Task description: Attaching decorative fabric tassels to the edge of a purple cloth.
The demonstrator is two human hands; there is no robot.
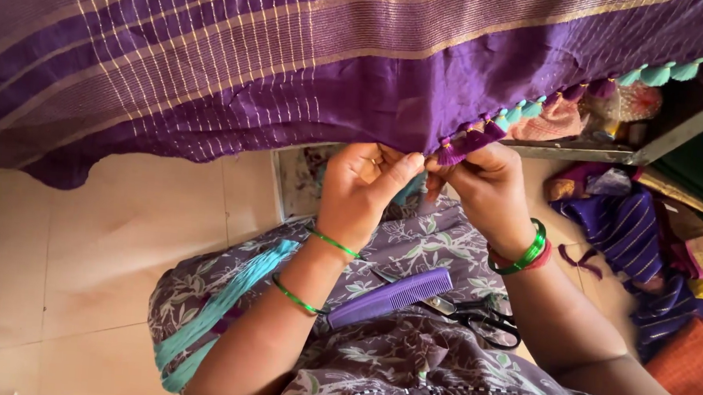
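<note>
Overhead, the purple cloth [295,53] is draped so its hem hangs at hand height. A tassel [453,153] on that hem is pinched in the grip of both hands — left [360,191], right [488,186]. Comb [390,297] and scissors [475,315] are kept on the lap — within reach.

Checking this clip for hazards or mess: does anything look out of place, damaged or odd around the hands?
Mostly orderly. Both hands, left hand and right hand, pinch the purple cloth at its tasselled edge. One thing stands out: black-handled scissors lie loose on the lap beside a purple comb, where they could slip off.
</note>
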